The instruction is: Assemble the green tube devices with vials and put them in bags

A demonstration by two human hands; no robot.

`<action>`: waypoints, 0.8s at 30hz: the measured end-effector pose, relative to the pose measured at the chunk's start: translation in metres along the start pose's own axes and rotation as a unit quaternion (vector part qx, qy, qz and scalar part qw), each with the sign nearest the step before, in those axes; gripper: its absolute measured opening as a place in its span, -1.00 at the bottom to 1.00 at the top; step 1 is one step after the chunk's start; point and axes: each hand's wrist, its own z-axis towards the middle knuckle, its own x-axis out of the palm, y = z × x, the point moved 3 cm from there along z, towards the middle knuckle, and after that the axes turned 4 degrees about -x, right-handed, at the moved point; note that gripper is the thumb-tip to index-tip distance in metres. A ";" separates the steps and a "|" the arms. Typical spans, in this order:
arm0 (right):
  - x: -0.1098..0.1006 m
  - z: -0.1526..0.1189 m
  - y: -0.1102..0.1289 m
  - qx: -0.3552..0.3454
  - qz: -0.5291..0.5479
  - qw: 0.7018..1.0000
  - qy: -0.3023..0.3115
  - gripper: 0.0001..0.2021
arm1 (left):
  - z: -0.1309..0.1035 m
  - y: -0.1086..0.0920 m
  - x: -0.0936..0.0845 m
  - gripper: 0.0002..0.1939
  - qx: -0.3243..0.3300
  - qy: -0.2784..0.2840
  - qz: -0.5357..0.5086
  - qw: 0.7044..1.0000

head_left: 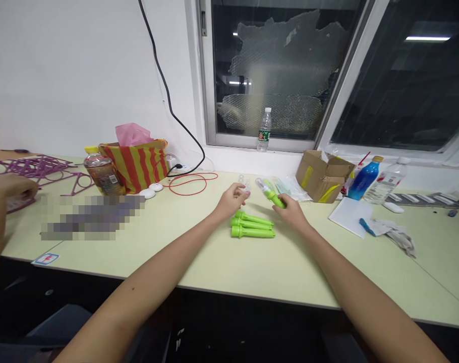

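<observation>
**Green tubes between my hands**

My right hand (pixel 293 214) is clamped on a green tube (pixel 272 195) slanting up-left. My left hand (pixel 231 200) pinches a small clear piece (pixel 245 182). Three green tubes (pixel 252 225) lie crosswise on the table (pixel 222 262), between both hands, nearer me.

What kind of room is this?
Probably a small workshop or assembly room: a long worktable under a window, green plastic handles in a row, an open cardboard box and purple plastic frames.
</observation>
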 end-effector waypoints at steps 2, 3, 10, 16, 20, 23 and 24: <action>0.007 -0.006 0.013 -0.044 -0.017 0.999 0.022 -0.76 | -0.006 -0.008 0.013 -0.52 -0.039 0.030 -0.062 0.997; 0.011 -0.010 0.021 -0.058 -0.014 0.997 0.038 -0.77 | -0.008 -0.012 0.017 -0.51 -0.056 0.046 -0.084 0.994; 0.013 -0.008 0.042 -0.071 0.053 0.989 0.116 -0.66 | -0.008 -0.025 0.006 -0.61 -0.087 0.010 -0.200 0.976; -0.056 0.014 -0.049 0.165 0.062 0.964 -0.201 -0.67 | 0.002 -0.017 -0.009 -0.70 -0.104 -0.025 -0.297 0.949; -0.067 0.019 -0.087 0.159 -0.025 0.970 -0.181 -0.49 | 0.005 -0.011 -0.011 -0.73 -0.097 -0.026 -0.338 0.936; -0.058 0.026 -0.090 0.109 -0.103 0.977 -0.152 -0.47 | 0.005 -0.007 -0.011 -0.73 -0.099 -0.025 -0.346 0.933; -0.055 0.029 -0.089 0.101 -0.126 0.976 -0.144 -0.49 | 0.005 -0.006 -0.010 -0.73 -0.102 -0.024 -0.346 0.932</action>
